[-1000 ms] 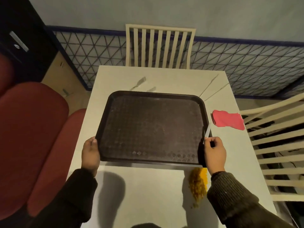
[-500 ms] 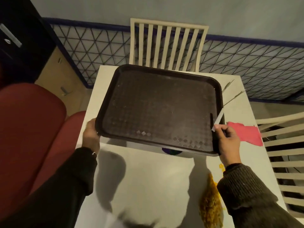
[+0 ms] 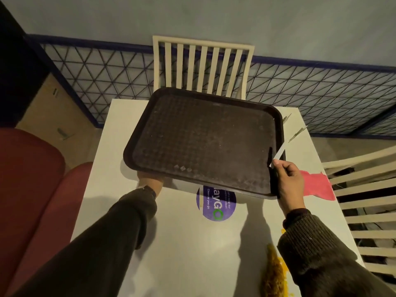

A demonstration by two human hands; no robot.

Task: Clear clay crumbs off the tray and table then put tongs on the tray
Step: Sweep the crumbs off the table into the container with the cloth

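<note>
From the head camera, we held the dark tray (image 3: 205, 142) up off the white table (image 3: 184, 249), its near edge raised so the far edge dipped toward the slatted chair (image 3: 202, 65). Our left hand (image 3: 150, 183) was under the tray's near left corner, mostly hidden, so we could not tell how its fingers lay. Our right hand (image 3: 289, 181) gripped the tray's right rim, with thumb and fingers also pinching a thin white strip (image 3: 278, 154) against it. The tray's surface looked nearly bare, with only faint pale specks. A purple round sticker (image 3: 216, 202) showed on the table just below the tray. A heap of yellow crumbs (image 3: 274, 275) lay at the table's near right edge, beside our right sleeve, and a pink piece (image 3: 317, 185) lay by the right edge, just past our right hand. Two thin metal pieces (image 3: 296, 133), possibly the tongs, rested at the far right corner. By our reckoning the tray was close to cleared, while the table crumbs and the tongs remained to be dealt with.
</note>
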